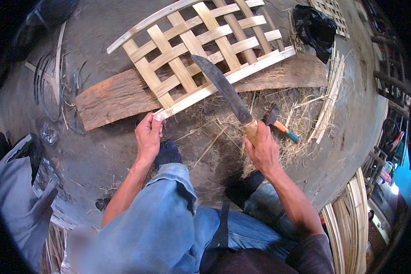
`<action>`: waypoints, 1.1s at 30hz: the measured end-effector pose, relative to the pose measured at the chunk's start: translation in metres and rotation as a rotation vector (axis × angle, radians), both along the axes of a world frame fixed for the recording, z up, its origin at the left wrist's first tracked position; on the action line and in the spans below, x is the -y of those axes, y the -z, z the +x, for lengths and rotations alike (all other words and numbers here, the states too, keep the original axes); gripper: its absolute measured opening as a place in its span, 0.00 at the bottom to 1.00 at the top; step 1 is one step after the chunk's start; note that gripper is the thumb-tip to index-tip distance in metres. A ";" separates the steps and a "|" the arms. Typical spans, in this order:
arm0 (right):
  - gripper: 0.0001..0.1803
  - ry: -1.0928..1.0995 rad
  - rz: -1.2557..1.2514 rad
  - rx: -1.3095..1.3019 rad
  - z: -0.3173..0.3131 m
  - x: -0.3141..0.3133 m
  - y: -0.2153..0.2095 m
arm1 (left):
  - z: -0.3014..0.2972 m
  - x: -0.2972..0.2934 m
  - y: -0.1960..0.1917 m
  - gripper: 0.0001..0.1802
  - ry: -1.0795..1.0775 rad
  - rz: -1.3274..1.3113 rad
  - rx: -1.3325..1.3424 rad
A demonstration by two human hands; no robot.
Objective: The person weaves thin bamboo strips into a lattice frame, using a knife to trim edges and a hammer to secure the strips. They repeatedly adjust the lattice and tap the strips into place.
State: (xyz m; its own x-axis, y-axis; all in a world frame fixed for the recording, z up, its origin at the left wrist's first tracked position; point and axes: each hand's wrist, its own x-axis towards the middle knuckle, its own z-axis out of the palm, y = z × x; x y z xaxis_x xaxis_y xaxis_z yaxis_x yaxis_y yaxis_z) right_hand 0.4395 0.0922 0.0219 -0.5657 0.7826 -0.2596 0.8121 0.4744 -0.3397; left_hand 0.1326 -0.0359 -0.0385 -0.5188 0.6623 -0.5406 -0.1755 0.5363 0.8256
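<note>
Grey, scuffed floor [333, 160] fills the head view, and at the three o'clock rim stands a dim, cluttered rack [390, 82]; any lettering among its goods is too small and blurred to read. At twelve o'clock is a woven lattice panel of pale, flat bamboo-like strips [218, 33], set at a slant and overlapping a weathered brown wooden plank [114, 98] that runs from between nine and ten o'clock to two o'clock. At nine o'clock the left hand [148, 137] has its grip closed on the panel's lower left corner, thumb on the pale edge strip. At three o'clock the right hand [263, 148] has its grip wrapped around the wooden handle of a long, dark-bladed machete [223, 86]. Its tip points toward eleven o'clock, and the blade crosses over the panel's near edge; whether the two touch, I cannot tell.

Just beyond the right hand, toward two o'clock, lies a dark-headed tool with an orange and green handle [287, 129], among straw-coloured shavings [278, 150]. Farther out, between two and three, is a bundle of thin pale strips [331, 98]; between one and two, a crumpled black plastic bag [313, 29]. Legs in blue jeans [137, 219] occupy six to seven o'clock.
</note>
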 end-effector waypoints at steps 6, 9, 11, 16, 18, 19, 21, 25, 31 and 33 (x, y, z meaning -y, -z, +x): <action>0.37 -0.029 -0.080 -0.008 -0.020 0.019 0.000 | 0.007 -0.010 -0.008 0.20 -0.036 0.063 0.093; 0.35 -0.100 -0.124 -0.011 -0.035 0.020 0.000 | 0.000 -0.003 0.002 0.21 -0.012 0.075 0.205; 0.34 -0.074 -0.078 -0.045 -0.031 0.018 0.008 | -0.001 -0.006 0.001 0.21 0.036 0.050 0.137; 0.32 0.016 -0.096 -0.063 -0.025 0.023 0.009 | 0.006 -0.006 -0.001 0.18 0.054 0.033 0.088; 0.32 -0.063 -0.119 0.006 -0.026 0.019 0.005 | 0.008 -0.005 -0.003 0.18 0.036 0.028 0.072; 0.33 -0.062 -0.119 0.008 -0.023 0.013 0.009 | 0.009 -0.006 -0.003 0.18 0.040 0.028 0.071; 0.31 0.012 0.018 -0.051 -0.019 0.005 0.015 | 0.010 -0.006 -0.002 0.18 0.047 0.029 0.069; 0.33 -0.178 -0.082 -0.010 -0.021 0.012 0.005 | 0.014 -0.012 -0.007 0.18 0.016 0.027 0.047; 0.33 -0.104 -0.054 0.014 -0.019 0.008 0.004 | 0.019 -0.016 -0.001 0.21 -0.012 0.045 0.021; 0.33 -0.190 -0.055 0.041 -0.019 0.006 0.003 | 0.016 -0.012 0.001 0.21 -0.015 0.054 0.007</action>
